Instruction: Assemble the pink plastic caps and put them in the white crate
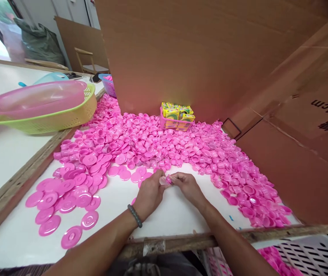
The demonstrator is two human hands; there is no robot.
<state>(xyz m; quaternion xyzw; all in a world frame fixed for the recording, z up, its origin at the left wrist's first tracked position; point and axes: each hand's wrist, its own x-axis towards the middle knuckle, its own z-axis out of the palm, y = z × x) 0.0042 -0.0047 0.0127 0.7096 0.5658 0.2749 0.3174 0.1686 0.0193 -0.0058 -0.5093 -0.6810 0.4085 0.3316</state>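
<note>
My left hand (151,193), with a dark beaded bracelet at its wrist, is closed on a small whitish translucent piece (163,180) over the white tabletop. Fingertips of my right hand (189,188) pinch a small pink plastic piece (168,179) right beside it. Fingers cover much of both pieces, so I cannot tell their exact kind or whether they are joined. Behind the hands spreads a heap of small pink toy cups (164,143). Pink toy saucers (67,186) lie loosely piled to the left, a few of them close behind my left hand.
A pink basket (178,124) of small yellow boxes (172,113) stands in the heap. Large cardboard walls (210,57) rise behind and right. Green (45,124) and pink (37,97) baskets sit at left beyond a wooden edge strip (37,161). A white crate (310,253) stands below the front edge.
</note>
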